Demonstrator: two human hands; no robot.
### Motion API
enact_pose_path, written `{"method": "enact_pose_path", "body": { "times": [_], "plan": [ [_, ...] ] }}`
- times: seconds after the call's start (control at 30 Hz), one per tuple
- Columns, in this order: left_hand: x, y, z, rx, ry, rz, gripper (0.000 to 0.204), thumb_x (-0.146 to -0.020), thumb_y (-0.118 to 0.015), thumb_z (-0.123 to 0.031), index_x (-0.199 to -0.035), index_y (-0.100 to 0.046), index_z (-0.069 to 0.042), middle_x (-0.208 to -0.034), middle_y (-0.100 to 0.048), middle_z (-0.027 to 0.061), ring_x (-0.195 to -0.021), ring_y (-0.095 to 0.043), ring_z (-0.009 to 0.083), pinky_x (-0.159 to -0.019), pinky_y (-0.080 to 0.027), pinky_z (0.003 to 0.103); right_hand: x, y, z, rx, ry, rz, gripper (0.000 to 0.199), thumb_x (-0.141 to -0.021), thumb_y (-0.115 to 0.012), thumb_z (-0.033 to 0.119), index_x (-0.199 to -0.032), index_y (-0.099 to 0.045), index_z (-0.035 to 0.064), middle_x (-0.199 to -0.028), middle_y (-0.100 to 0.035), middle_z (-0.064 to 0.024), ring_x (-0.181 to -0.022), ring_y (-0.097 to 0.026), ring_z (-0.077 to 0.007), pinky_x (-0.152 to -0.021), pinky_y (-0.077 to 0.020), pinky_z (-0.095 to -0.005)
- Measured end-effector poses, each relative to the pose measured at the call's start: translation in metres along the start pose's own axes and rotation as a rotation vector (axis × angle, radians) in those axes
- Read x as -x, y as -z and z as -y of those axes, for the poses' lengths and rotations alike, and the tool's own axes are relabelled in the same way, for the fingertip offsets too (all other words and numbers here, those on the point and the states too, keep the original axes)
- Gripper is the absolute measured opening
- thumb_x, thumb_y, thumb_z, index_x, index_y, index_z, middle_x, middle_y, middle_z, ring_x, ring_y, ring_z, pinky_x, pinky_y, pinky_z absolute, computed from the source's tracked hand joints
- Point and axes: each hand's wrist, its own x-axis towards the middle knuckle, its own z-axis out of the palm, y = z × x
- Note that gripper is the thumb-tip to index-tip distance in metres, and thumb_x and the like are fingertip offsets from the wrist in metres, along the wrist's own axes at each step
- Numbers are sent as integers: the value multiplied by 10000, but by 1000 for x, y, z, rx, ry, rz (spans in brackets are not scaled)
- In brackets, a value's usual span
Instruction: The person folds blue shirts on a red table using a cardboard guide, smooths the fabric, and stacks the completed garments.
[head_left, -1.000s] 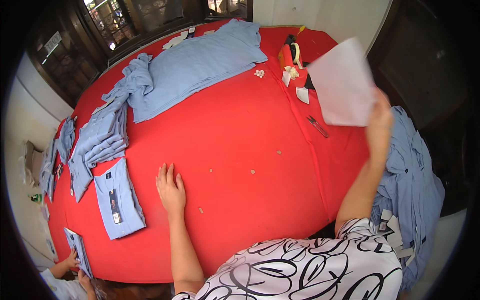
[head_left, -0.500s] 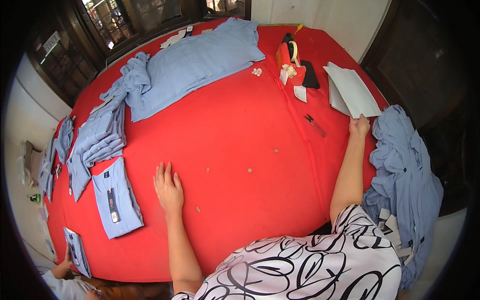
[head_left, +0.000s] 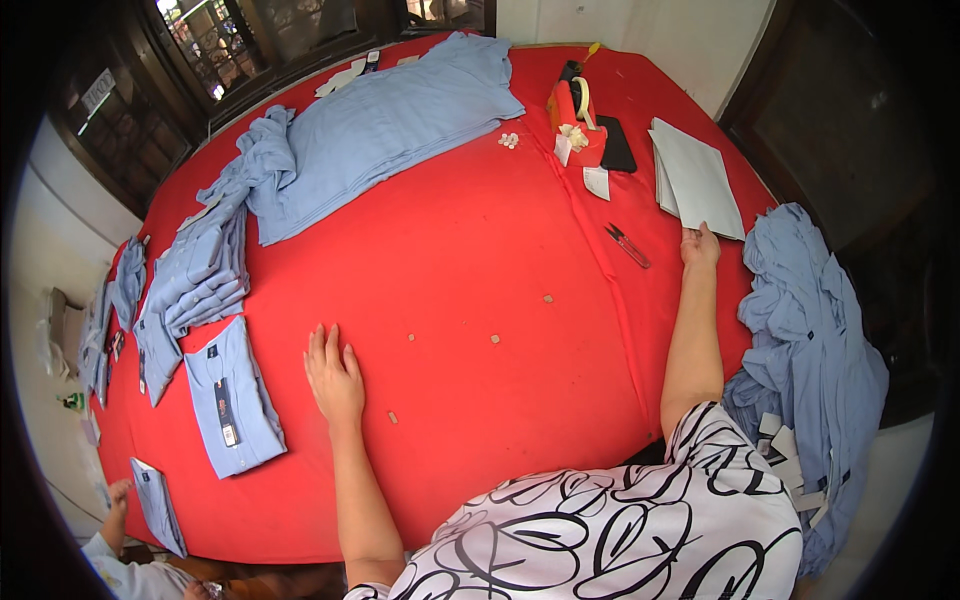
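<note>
My left hand (head_left: 336, 378) lies flat on the red tablecloth (head_left: 450, 250) with its fingers stretched out, holding nothing. At the right, my right hand (head_left: 701, 245) pinches the near edge of a pale grey-white sheet of card (head_left: 702, 180). That sheet rests over others of its kind, whose edges show along its left side. Left of my left hand lies a folded light-blue garment (head_left: 235, 400) with a dark hang tag (head_left: 224, 408) on its front. Red-handled thread snips (head_left: 628, 246) lie a little left of my right hand.
A stack of folded blue garments (head_left: 205, 265) and spread blue cloth (head_left: 390, 135) lie far left. A red tape dispenser (head_left: 580, 130) stands at the back. Heaped blue garments (head_left: 810, 350) hang at the right edge. A co-worker's hand (head_left: 119, 494) is near another folded garment (head_left: 158, 508).
The top sheet in my right hand has come down and left, closer over the sheets beneath. The co-worker's hand has let go of the folded garment at lower left. My left hand stays flat.
</note>
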Motion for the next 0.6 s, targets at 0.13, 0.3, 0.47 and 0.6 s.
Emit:
{"method": "enact_pose_path", "body": {
  "times": [0.13, 0.3, 0.47, 0.6],
  "plan": [
    [3, 3, 2, -14, 21, 4, 385, -981, -538, -217, -1339, -567, -79, -1457, -479, 125, -1380, -416, 287, -1178, -290, 452, 28, -22, -4, 267, -112, -32, 303, -987, -525, 22, -1254, -456, -103, -1190, -534, -211, -1090, -601, -356, -937, -586, -452],
    [0, 0, -3, 17, 14, 4, 385, -981, -538, -217, -1339, -567, -81, -1457, -480, 119, -1380, -416, 285, -1181, -288, 449, 15, -16, -1, 232, -50, -35, 226, -954, -568, -30, -1144, -491, -124, -1050, -548, -198, -928, -646, -335, -860, -631, -408],
    [0, 1, -3, 24, 23, 14, 384, -981, -536, -211, -1339, -566, -78, -1460, -479, 116, -1383, -413, 281, -1184, -281, 447, 18, -13, -9, 225, -54, -14, 240, -965, -544, -36, -1152, -475, -170, -1064, -542, -222, -955, -654, -349, -873, -632, -411],
    [2, 3, -1, 6, 24, 14, 385, -979, -537, -208, -1338, -566, -75, -1463, -476, 118, -1379, -418, 282, -1183, -282, 446, 33, -17, -13, 272, -92, 11, 294, -983, -511, -26, -1214, -452, -198, -1106, -535, -250, -979, -657, -359, -884, -628, -417]
  ]
}}
